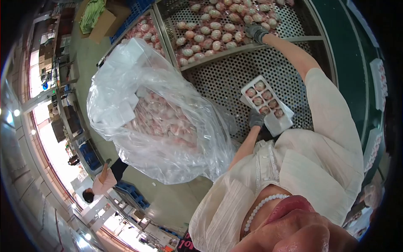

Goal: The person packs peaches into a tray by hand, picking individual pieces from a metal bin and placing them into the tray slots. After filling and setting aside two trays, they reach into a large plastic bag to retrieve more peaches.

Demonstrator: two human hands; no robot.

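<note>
Tray point(283, 122) gripped by curled left fingers point(255, 119); right fingers point(254, 30) touch eggs point(214, 33)

On perforated table point(222, 80): tray point(279, 124); bag point(155, 113) left; loose pieces point(214, 29) behind.

Your view is evenly bright; windows point(46, 138) at left blow out white. Glare sheens the plastic bag point(159, 113). Fisheye bends edges, corners vignette black; nearest foreground is blurred.

gloved right grip point(256, 31) outstretched, left grip point(256, 119) clenched close
</note>
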